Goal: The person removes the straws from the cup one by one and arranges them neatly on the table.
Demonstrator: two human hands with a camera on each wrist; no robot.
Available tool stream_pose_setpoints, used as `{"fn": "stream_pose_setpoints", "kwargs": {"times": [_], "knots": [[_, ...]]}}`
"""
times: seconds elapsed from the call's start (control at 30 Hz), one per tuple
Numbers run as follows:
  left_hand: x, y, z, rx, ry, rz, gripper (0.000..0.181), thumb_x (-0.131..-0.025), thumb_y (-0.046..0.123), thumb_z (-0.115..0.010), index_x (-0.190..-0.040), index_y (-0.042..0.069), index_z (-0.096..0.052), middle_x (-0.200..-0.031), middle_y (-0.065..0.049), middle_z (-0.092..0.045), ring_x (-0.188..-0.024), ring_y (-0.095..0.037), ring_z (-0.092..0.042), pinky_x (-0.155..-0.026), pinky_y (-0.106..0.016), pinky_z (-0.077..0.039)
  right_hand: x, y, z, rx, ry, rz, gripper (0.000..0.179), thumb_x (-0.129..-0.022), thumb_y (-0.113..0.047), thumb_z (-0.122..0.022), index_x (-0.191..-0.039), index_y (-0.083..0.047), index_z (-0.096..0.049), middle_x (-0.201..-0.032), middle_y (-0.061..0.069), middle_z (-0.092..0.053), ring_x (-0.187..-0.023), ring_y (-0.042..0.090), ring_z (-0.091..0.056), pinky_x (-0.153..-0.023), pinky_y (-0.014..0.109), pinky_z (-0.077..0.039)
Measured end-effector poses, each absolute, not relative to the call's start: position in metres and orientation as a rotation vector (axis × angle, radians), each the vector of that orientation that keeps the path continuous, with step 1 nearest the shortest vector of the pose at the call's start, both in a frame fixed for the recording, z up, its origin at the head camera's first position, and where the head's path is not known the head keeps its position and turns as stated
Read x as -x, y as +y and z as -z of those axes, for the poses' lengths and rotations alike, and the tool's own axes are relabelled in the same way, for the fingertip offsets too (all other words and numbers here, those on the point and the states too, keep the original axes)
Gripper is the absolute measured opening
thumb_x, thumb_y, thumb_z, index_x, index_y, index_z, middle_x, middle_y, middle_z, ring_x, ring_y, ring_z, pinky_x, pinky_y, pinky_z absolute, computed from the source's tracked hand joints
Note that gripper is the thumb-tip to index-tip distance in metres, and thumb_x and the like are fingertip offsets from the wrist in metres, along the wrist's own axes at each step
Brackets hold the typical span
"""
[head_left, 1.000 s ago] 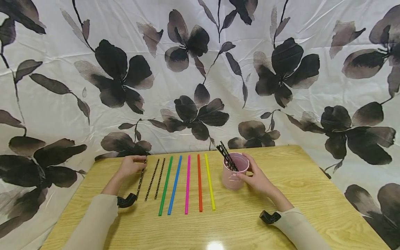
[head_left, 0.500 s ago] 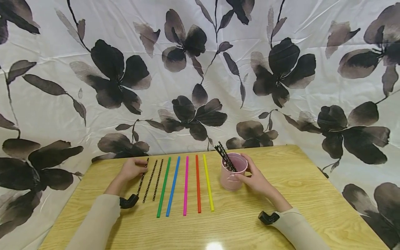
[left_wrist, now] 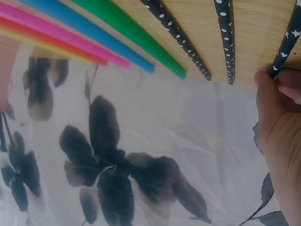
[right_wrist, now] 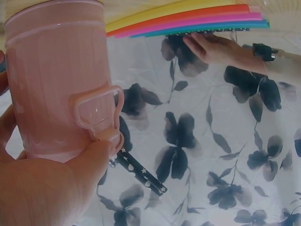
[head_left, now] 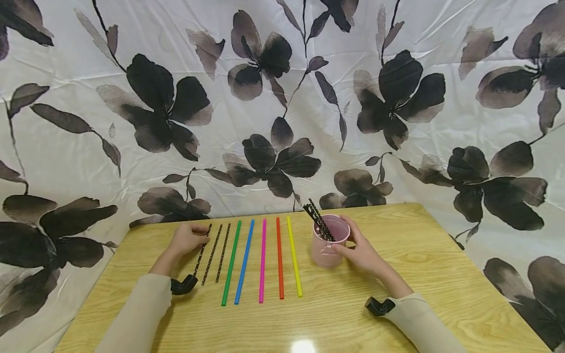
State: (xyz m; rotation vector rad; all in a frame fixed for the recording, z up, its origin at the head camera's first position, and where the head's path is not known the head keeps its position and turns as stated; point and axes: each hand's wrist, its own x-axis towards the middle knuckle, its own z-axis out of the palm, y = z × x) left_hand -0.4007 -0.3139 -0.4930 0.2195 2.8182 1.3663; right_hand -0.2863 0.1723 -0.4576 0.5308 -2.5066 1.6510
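In the head view my left hand (head_left: 185,239) pinches the far end of a black straw (head_left: 200,256), leftmost in a row on the table. The left wrist view shows white stars on this straw (left_wrist: 288,42), with thumb and fingertip at its end. Beside it lie two black straws with white dots, one of them the nearer dotted straw (left_wrist: 226,42). My right hand (head_left: 364,255) grips a pink bucket-shaped cup (head_left: 323,256) by its side, the thumb over its small folded handle (right_wrist: 120,101). Several black patterned straws (head_left: 319,216) lean inside the cup, tops poking out.
Right of the black straws lie a green straw (head_left: 231,262), a blue straw (head_left: 244,262), a pink straw (head_left: 262,260), a red straw (head_left: 280,257) and a yellow straw (head_left: 294,257). A floral cloth (head_left: 247,196) hangs behind the wooden table (head_left: 335,314).
My left hand has shifted slightly right, bringing the star straw's far end closer to the dotted straws. My right hand keeps its hold on the cup. The head view has moved a little.
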Motion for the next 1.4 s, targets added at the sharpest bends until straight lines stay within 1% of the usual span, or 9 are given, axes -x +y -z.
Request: {"fn": "stream_pose_setpoints", "kwargs": {"times": [0.1,0.3,0.47,0.67,0.87,1.13,1.33,1.4], "knots": [[0.4,-0.313,0.493,-0.2,2.793,-1.389,0.036,-0.077,0.01,-0.068,-0.109,-0.004,-0.059,-0.099,-0.018,-0.061,-0.077,-0.02,-0.061,-0.061,-0.029,-0.051,0.29,0.174,0.463,-0.517,-2.509,-1.633,0.078,-0.078,-0.03,-0.067,-0.139,-0.024,-0.018,-0.13,0.011,-0.037,-0.108,0.032,-0.046,-0.08,0.041,-0.044],[0.399,-0.314,0.495,-0.191,2.825,-1.336,0.037,-0.077,0.013,-0.068,-0.108,-0.003,-0.06,-0.098,-0.017,-0.061,-0.078,-0.02,-0.06,-0.06,-0.028,-0.051,0.286,0.172,0.456,-0.567,-2.494,-1.678,0.077,-0.08,-0.023,-0.066,-0.139,-0.019,-0.018,-0.13,0.018,-0.035,-0.109,0.037,-0.043,-0.081,0.045,-0.043],[0.4,-0.314,0.496,-0.204,2.82,-1.358,0.037,-0.076,0.014,-0.069,-0.108,-0.003,-0.06,-0.097,-0.016,-0.062,-0.075,-0.018,-0.061,-0.059,-0.028,-0.051,0.278,0.168,0.443,-0.528,-2.519,-1.686,0.077,-0.08,-0.02,-0.066,-0.139,-0.018,-0.017,-0.131,0.02,-0.033,-0.109,0.039,-0.043,-0.083,0.048,-0.041],[0.402,-0.315,0.499,-0.215,2.838,-1.355,0.037,-0.075,0.014,-0.07,-0.106,-0.002,-0.061,-0.094,-0.014,-0.063,-0.074,-0.016,-0.061,-0.059,-0.027,-0.051,0.274,0.167,0.439,-0.523,-2.54,-1.67,0.077,-0.081,-0.017,-0.065,-0.14,-0.016,-0.015,-0.132,0.021,-0.032,-0.109,0.039,-0.042,-0.083,0.048,-0.041],[0.402,-0.315,0.499,-0.228,2.85,-1.35,0.037,-0.075,0.015,-0.07,-0.106,-0.002,-0.061,-0.093,-0.014,-0.064,-0.072,-0.016,-0.061,-0.059,-0.027,-0.051,0.275,0.167,0.439,-0.515,-2.541,-1.664,0.077,-0.081,-0.018,-0.065,-0.14,-0.015,-0.016,-0.131,0.021,-0.033,-0.109,0.039,-0.043,-0.083,0.049,-0.041],[0.402,-0.317,0.499,-0.249,2.826,-1.393,0.036,-0.076,0.014,-0.069,-0.106,-0.004,-0.061,-0.094,-0.016,-0.063,-0.074,-0.017,-0.061,-0.06,-0.027,-0.051,0.277,0.168,0.44,-0.512,-2.549,-1.661,0.076,-0.081,-0.019,-0.065,-0.14,-0.019,-0.016,-0.131,0.019,-0.034,-0.108,0.037,-0.043,-0.084,0.047,-0.041],[0.401,-0.319,0.498,-0.242,2.805,-1.437,0.036,-0.078,0.014,-0.068,-0.107,-0.004,-0.06,-0.094,-0.016,-0.062,-0.077,-0.02,-0.061,-0.062,-0.028,-0.051,0.278,0.169,0.442,-0.515,-2.546,-1.662,0.077,-0.081,-0.02,-0.066,-0.14,-0.017,-0.016,-0.13,0.02,-0.035,-0.108,0.037,-0.043,-0.083,0.046,-0.04],[0.398,-0.319,0.495,-0.236,2.792,-1.457,0.035,-0.08,0.014,-0.065,-0.11,-0.004,-0.058,-0.097,-0.017,-0.061,-0.079,-0.022,-0.061,-0.063,-0.03,-0.051,0.278,0.169,0.442,-0.517,-2.544,-1.664,0.078,-0.08,-0.021,-0.066,-0.14,-0.015,-0.016,-0.13,0.02,-0.035,-0.108,0.037,-0.043,-0.083,0.047,-0.04]]}}
